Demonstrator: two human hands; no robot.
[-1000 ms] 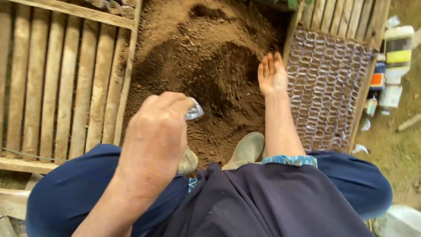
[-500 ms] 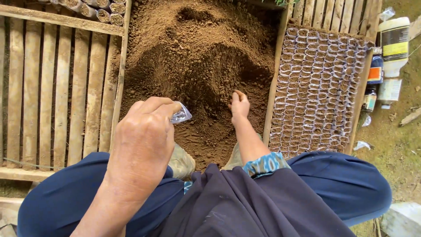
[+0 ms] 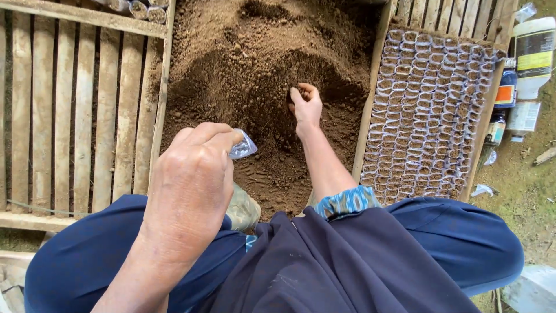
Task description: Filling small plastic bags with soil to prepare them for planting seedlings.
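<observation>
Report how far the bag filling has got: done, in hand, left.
Done: filled bags pack the right-hand tray edge to edge. In hand: the left hand holds a small clear bag, while the right hand digs into the soil heap. Left: the slatted tray on the left holds just a few bags at its top corner.

A slatted wooden frame point(image 3: 75, 110) is seen at left. Grassy ground point(image 3: 530, 185) is lit by daylight, with bottles point(image 3: 530, 55) beside it.

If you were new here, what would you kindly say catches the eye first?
The big mound of brown soil at centre, with the right hand dug into it. Close to the camera, the left hand pinches a small clear plastic bag. At right, a tray of filled seedling bags.
</observation>
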